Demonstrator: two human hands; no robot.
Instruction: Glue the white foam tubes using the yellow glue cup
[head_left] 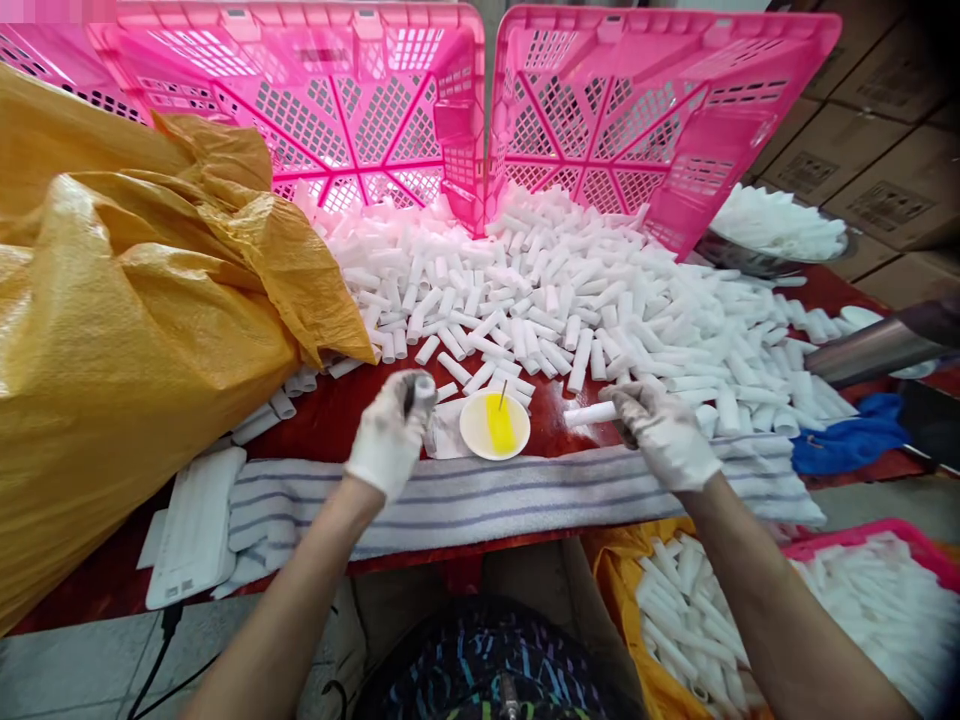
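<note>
At table [352,400] front edge: left hand [386,435] fingers pinch a white tube [424,388] upright at 10 o'clock of the yellow-glue dish [495,425]. Right hand [664,432] fingers grip another tube [592,413] at 3 o'clock. Looks like the glue-and-join step; next move needs ends aligned.

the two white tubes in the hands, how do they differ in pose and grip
The tube in the left hand stands nearly upright, end toward the camera, wrapped in that hand's fist; the tube in the right hand lies level, held at one end with most of its length exposed. The left one is lifted near the white dish; the right one sits low over the red table. Both are white, like the pile behind.
</note>
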